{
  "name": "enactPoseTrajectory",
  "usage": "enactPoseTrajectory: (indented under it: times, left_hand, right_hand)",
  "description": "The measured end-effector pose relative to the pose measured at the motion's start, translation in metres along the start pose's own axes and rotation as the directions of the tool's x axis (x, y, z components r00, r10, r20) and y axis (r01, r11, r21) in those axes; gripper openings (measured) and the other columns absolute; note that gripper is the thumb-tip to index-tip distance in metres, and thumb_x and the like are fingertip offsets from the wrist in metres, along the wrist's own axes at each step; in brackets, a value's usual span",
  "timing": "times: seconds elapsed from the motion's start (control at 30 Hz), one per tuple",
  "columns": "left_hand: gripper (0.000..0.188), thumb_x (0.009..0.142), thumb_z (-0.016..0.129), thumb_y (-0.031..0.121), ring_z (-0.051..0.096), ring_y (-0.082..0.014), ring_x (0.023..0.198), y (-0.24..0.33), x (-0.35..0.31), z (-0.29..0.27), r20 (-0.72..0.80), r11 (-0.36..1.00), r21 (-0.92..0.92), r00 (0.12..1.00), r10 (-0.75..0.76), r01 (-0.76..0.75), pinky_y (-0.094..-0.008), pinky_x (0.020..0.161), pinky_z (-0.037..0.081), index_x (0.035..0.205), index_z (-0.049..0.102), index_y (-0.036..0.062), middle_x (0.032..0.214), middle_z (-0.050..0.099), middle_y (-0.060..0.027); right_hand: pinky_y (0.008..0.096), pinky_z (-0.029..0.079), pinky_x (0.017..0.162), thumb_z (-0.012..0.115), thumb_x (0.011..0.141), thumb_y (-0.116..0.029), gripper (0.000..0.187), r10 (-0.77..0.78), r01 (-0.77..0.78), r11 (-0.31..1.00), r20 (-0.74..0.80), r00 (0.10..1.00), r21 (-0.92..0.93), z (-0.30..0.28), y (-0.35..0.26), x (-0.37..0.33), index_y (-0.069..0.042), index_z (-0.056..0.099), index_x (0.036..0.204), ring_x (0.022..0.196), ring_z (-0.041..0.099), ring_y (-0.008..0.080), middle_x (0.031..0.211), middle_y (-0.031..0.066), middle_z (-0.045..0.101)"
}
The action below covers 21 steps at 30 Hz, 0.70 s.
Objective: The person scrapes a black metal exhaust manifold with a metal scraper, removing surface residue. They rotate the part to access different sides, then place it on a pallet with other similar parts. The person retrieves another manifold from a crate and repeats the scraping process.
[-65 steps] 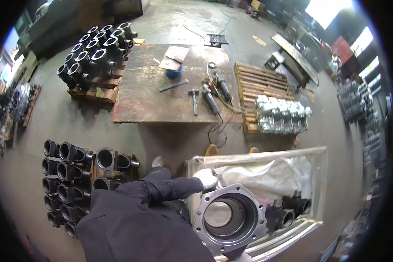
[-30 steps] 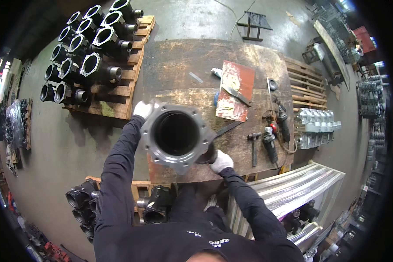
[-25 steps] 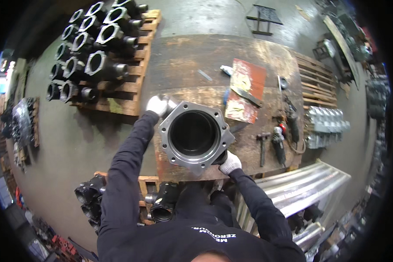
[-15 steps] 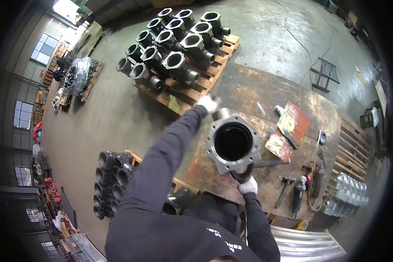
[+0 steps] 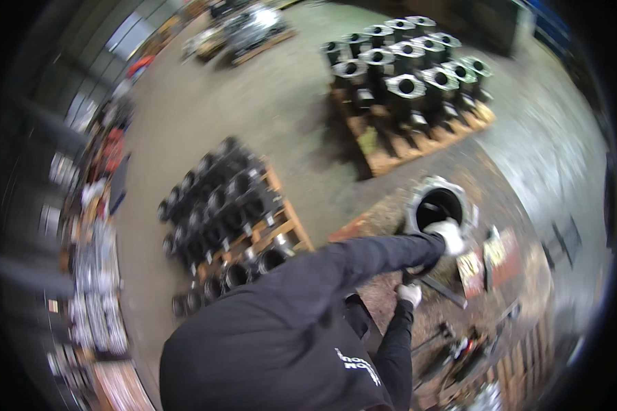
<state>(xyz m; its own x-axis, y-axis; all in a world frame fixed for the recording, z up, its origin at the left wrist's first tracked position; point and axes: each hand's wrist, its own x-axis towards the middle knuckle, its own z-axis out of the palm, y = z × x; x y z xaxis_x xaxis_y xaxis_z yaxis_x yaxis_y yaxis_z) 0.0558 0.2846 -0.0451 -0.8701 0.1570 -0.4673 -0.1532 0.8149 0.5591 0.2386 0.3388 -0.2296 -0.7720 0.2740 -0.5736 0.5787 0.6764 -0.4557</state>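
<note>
A dark metal pipe casting point(image 5: 467, 212) with a wide, bright flanged mouth and a deep round bore stands on the worn work table point(image 5: 483, 171). My left hand point(image 5: 449, 236), in a white glove, reaches across to the near rim of that mouth and seems to touch it; its fingers are smeared by motion. Lower down, my right hand point(image 5: 410, 294), also gloved, is closed on the casting's dark near end. Beside it a dark flat bar point(image 5: 444, 291) lies on the table. Something pale shows inside the bore, too blurred to name.
Farther right on the table are red-and-yellow plates point(image 5: 504, 257), a hammer point(image 5: 440, 333) and a power tool point(image 5: 452, 356). Similar castings point(image 5: 406, 87) fill a wooden pallet point(image 5: 425, 147) beyond. Black castings point(image 5: 219, 205) crowd another pallet point(image 5: 291, 212) at left.
My left hand has moved from the casting's far side to its near rim. My right hand stays at the near end. The whole view has swung left and blurred.
</note>
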Motion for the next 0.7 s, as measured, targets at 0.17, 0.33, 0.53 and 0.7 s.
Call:
enactPoseTrajectory:
  times: [0.17, 0.33, 0.53, 0.7]
  left_hand:
    - [0.044, 0.082, 0.072, 0.035, 0.075, -0.0305, 0.083, 0.024, 0.025, 0.053, -0.342, 0.993, 0.042, 0.936, -0.088, 0.108, -0.0451, 0.071, 0.058, 0.112, 0.061, 0.0038, 0.096, 0.073, -0.0155]
    - [0.026, 0.087, 0.062, 0.018, 0.07, -0.0237, 0.07, 0.042, 0.023, 0.069, -0.426, 0.979, 0.153, 0.903, -0.059, 0.136, -0.0426, 0.063, 0.052, 0.11, 0.063, 0.0059, 0.083, 0.071, -0.0101]
    - [0.038, 0.089, 0.057, 0.019, 0.071, -0.0266, 0.083, 0.044, 0.03, 0.082, -0.21, 0.999, 0.034, 0.977, 0.036, -0.03, -0.0456, 0.077, 0.051, 0.121, 0.062, -0.0012, 0.089, 0.071, -0.0124]
    - [0.038, 0.09, 0.054, 0.017, 0.07, -0.031, 0.081, 0.008, -0.007, 0.047, -0.23, 0.975, 0.162, 0.955, 0.185, -0.15, -0.051, 0.08, 0.052, 0.119, 0.063, -0.006, 0.092, 0.071, -0.0202]
  right_hand:
    - [0.0442, 0.057, 0.09, 0.082, 0.069, -0.023, 0.047, -0.022, -0.048, 0.939, 0.198, 0.98, 0.341, -0.006, 0.008, 0.004, -0.005, 0.071, 0.111, 0.1, 0.073, 0.0346, 0.103, 0.02, 0.076]
    - [0.043, 0.056, 0.092, 0.084, 0.068, -0.025, 0.055, 0.086, -0.172, 0.895, 0.22, 0.972, 0.411, -0.004, 0.017, -0.011, -0.004, 0.068, 0.116, 0.104, 0.072, 0.0337, 0.109, 0.02, 0.074]
    - [0.0416, 0.055, 0.096, 0.086, 0.068, -0.029, 0.064, 0.234, -0.292, 0.859, 0.185, 0.954, 0.421, 0.01, 0.001, -0.031, -0.004, 0.064, 0.122, 0.108, 0.071, 0.0326, 0.115, 0.0199, 0.073]
    - [0.0404, 0.054, 0.098, 0.088, 0.067, -0.032, 0.072, 0.302, -0.344, 0.823, 0.165, 0.939, 0.452, 0.028, -0.028, -0.051, -0.004, 0.061, 0.128, 0.112, 0.069, 0.0317, 0.12, 0.0199, 0.071]
